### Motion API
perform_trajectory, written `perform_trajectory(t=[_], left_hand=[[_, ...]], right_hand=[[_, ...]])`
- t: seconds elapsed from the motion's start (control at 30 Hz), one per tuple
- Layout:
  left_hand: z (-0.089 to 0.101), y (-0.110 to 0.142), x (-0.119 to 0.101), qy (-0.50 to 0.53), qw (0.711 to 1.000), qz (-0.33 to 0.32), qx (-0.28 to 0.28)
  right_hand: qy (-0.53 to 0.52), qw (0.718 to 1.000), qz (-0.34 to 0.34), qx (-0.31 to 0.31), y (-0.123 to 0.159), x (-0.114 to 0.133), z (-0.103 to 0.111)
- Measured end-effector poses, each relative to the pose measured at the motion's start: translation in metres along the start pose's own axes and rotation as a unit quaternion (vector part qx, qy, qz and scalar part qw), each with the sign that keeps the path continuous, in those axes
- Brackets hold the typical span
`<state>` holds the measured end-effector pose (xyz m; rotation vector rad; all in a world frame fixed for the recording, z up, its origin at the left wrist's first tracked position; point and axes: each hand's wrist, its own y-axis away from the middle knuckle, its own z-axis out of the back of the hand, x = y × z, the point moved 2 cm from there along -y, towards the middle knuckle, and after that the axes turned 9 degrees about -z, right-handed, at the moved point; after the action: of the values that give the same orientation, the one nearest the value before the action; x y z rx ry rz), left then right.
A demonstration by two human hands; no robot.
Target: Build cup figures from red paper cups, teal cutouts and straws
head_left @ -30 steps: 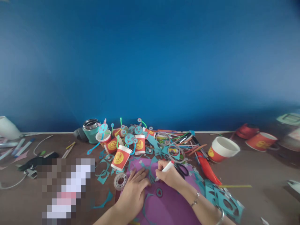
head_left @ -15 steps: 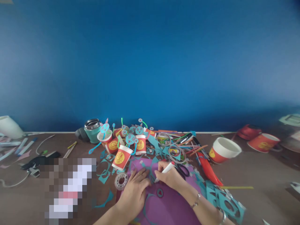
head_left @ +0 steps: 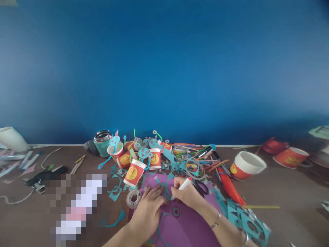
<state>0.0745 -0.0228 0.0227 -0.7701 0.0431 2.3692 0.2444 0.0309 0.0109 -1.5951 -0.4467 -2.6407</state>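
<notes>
My right hand (head_left: 186, 195) is closed around a white marker with a red end (head_left: 184, 184), its tip down near the purple sheet (head_left: 190, 226). Flat on the same sheet rests my left hand (head_left: 150, 207), fingers stretched out, beside the marker's tip. Between the two hands lies blue paper, partly hidden by the fingers. A small dark-rimmed disc with a red heart (head_left: 176, 211) sits just below the right hand. Black-handled scissors (head_left: 201, 187) are right of the right hand, and a roll of clear tape (head_left: 133, 198) is left of the left hand.
Red paper cups (head_left: 135, 172) with blue paper faces and straws stand behind the hands. Blue paper scraps (head_left: 248, 221) spread on both sides. A teal thermos (head_left: 102, 142), a larger white-and-red cup (head_left: 247, 165), a red pouch (head_left: 231, 188) and several loose straws are around.
The hands keep almost the same pose, with the marker still at the sheet. The whole view has shifted very slightly.
</notes>
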Motion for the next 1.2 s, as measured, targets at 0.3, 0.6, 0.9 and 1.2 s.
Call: perform_trajectory(t=[0.3,0.6,0.9,1.2], left_hand=[[0.0004,0.0003,-0.0001,0.003,1.0,0.003,-0.001],[0.0001,0.0008,0.0,0.006,1.0,-0.003,-0.011],[-0.0006,0.0008,-0.0001,-0.001,1.0,0.0,-0.005],[-0.0003,-0.0003,0.0007,0.002,1.0,0.002,-0.003]], right_hand=[[-0.001,1.0,0.004,-0.005,0.0008,0.0016,-0.0003],[-0.007,1.0,0.02,-0.015,0.0011,0.0,-0.0001],[0.002,1.0,0.011,-0.015,0.0002,0.0002,0.0005],[-0.006,1.0,0.0,-0.013,-0.0008,-0.0005,0.0002]])
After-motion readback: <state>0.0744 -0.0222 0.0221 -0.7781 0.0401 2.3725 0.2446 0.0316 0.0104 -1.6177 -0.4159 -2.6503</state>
